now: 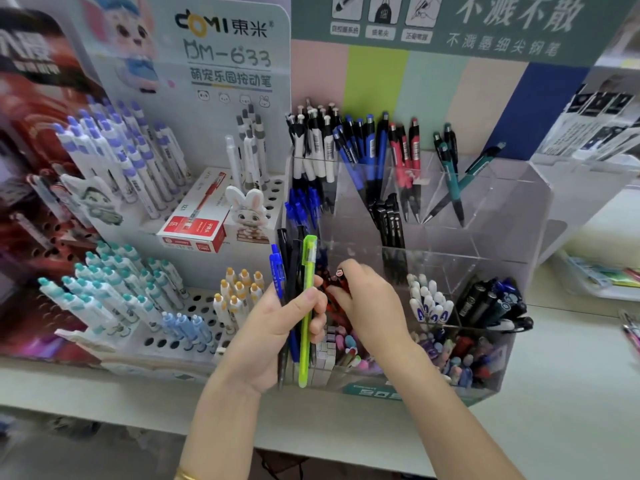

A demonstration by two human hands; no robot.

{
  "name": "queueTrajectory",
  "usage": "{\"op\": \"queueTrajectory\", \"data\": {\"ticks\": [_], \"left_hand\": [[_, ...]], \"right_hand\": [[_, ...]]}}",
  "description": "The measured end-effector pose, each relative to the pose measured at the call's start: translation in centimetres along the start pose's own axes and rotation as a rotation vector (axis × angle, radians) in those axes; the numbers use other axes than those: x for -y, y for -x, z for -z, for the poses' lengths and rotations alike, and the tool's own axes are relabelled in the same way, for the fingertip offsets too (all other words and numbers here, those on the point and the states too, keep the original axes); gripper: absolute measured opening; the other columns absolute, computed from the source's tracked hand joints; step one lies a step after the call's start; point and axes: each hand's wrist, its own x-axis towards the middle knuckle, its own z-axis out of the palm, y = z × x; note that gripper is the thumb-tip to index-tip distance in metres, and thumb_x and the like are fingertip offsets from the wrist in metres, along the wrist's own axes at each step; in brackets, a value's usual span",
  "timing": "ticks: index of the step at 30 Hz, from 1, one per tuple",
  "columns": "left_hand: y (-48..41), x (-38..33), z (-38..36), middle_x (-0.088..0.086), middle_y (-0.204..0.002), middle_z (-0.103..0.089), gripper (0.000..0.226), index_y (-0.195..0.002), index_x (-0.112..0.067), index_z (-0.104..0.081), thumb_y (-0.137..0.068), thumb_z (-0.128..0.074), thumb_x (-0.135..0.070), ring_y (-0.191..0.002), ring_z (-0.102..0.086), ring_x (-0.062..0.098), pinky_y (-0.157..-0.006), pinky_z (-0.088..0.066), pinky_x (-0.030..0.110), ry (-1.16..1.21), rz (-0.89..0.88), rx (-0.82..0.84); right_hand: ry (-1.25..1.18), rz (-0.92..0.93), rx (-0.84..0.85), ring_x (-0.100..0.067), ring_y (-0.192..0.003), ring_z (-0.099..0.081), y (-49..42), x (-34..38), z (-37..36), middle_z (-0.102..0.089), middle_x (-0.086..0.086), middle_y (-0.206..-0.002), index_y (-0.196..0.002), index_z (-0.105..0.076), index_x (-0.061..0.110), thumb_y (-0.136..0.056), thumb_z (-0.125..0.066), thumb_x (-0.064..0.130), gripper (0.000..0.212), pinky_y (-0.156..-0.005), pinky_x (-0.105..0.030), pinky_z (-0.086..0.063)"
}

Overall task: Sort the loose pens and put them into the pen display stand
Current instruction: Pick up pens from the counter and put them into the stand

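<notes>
Left hand (273,327) fingers (319,328) wrapped round a pen bundle (309,268), right hand (372,301) fingers (337,293) pinching a red pen (341,276), just beside the bundle

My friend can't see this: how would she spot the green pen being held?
Find the clear acrylic stand mid-shelf. Before it, the left hand grips a bundle of pens. The lime-green pen stands at its front, the only bright one among blue and black.
</notes>
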Motion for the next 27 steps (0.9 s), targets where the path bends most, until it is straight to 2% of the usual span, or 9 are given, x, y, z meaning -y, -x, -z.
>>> {"op": "queueTrajectory", "data": {"ticks": [3, 5, 8, 10, 13, 17, 21, 24, 27], "left_hand": [[-0.2, 0.1, -0.2, 0.004, -0.071, -0.055, 0.024, -0.106, -0.006, -0.05, -0.09, -0.062, -0.02, -0.056, -0.048, 0.013, -0.051, -0.044, 0.023, -0.086, -0.001, -0.008], [-0.3, 0.2, -0.4, 0.005, -0.07, -0.056, 0.022, -0.103, -0.005, -0.051, -0.087, -0.057, -0.019, -0.054, -0.048, 0.013, -0.05, -0.044, 0.022, -0.106, 0.001, -0.006], [-0.5, 0.5, -0.9, 0.008, -0.071, -0.059, 0.022, -0.103, -0.006, -0.053, -0.088, -0.059, -0.02, -0.051, -0.05, 0.013, -0.049, -0.044, 0.021, -0.113, 0.006, 0.017], [-0.7, 0.7, -1.3, 0.01, -0.072, -0.06, 0.022, -0.102, -0.004, -0.054, -0.09, -0.062, -0.02, -0.051, -0.051, 0.014, -0.049, -0.045, 0.021, -0.127, 0.011, 0.052], [-0.9, 0.9, -2.5, 0.013, -0.073, -0.063, 0.023, -0.102, -0.003, -0.055, -0.088, -0.058, -0.02, -0.051, -0.053, 0.015, -0.049, -0.047, 0.023, -0.152, 0.036, 0.103], [-1.5, 1.1, -3.1, 0.017, -0.074, -0.067, 0.023, -0.105, 0.003, -0.051, -0.094, -0.054, -0.017, -0.05, -0.056, 0.019, -0.042, -0.047, 0.024, -0.203, 0.113, 0.023], [-2.0, 1.3, -3.1, 0.012, -0.063, -0.061, 0.009, -0.093, -0.005, -0.044, -0.098, -0.049, -0.011, -0.039, -0.048, 0.017, -0.038, -0.04, 0.024, -0.326, 0.055, -0.009], [-2.2, 1.2, -3.2, 0.007, -0.061, -0.055, 0.013, -0.089, -0.007, -0.046, -0.096, -0.053, -0.016, -0.042, -0.042, 0.014, -0.041, -0.038, 0.021, -0.37, -0.013, 0.001], [-2.2, 1.1, -3.1, 0.002, -0.064, -0.05, 0.023, -0.101, -0.006, -0.051, -0.089, -0.064, -0.022, -0.047, -0.039, 0.011, -0.044, -0.036, 0.02, -0.24, 0.02, 0.067]], "right_hand": [[-0.085, -0.058, 0.031, -0.024, -0.099, -0.059, 0.6, 0.4, 0.9, -0.054, -0.003, -0.119, -0.129, -0.041, 0.018, -0.093, -0.058, 0.032, 0.042, -0.078, -0.033, -0.049], [-0.123, -0.044, -0.075, -0.017, -0.096, -0.059, 1.4, 0.4, 1.8, -0.053, 0.002, -0.122, -0.133, -0.042, 0.022, -0.093, -0.058, 0.029, 0.043, -0.08, -0.032, -0.05], [-0.483, -0.114, -0.248, -0.01, -0.076, -0.062, 2.0, 0.6, 3.8, -0.062, 0.006, -0.099, -0.112, -0.058, 0.022, -0.093, -0.058, 0.021, 0.02, -0.067, -0.034, -0.053], [-0.792, -0.199, -0.147, -0.005, -0.06, -0.06, 2.0, 0.9, 5.2, -0.065, 0.004, -0.084, -0.098, -0.063, 0.024, -0.091, -0.061, 0.021, 0.009, -0.053, -0.025, -0.049], [-0.855, -0.203, -0.027, -0.002, -0.06, -0.059, 2.0, 0.9, 6.2, -0.068, 0.0, -0.078, -0.091, -0.066, 0.019, -0.087, -0.065, 0.015, 0.006, -0.055, -0.016, -0.045], [-1.053, -0.314, -0.325, -0.009, -0.055, -0.053, 1.9, -0.6, 8.1, -0.068, -0.003, -0.077, -0.099, -0.061, 0.01, -0.094, -0.053, 0.008, 0.009, -0.044, -0.021, -0.042], [-0.743, -0.227, -0.571, -0.01, -0.069, -0.059, 2.1, -2.0, 9.2, -0.067, 0.002, -0.084, -0.099, -0.056, 0.02, -0.096, -0.052, 0.013, 0.009, -0.06, -0.029, -0.05], [-0.519, -0.128, -0.592, -0.01, -0.077, -0.061, 2.5, -1.9, 8.0, -0.061, 0.007, -0.085, -0.109, -0.052, 0.021, -0.093, -0.058, 0.012, 0.019, -0.067, -0.03, -0.053], [-0.165, -0.05, -0.52, -0.019, -0.072, -0.061, 2.2, -2.0, 5.8, -0.062, 0.001, -0.079, -0.115, -0.05, 0.019, -0.089, -0.063, 0.015, 0.03, -0.064, -0.036, -0.053]]}}
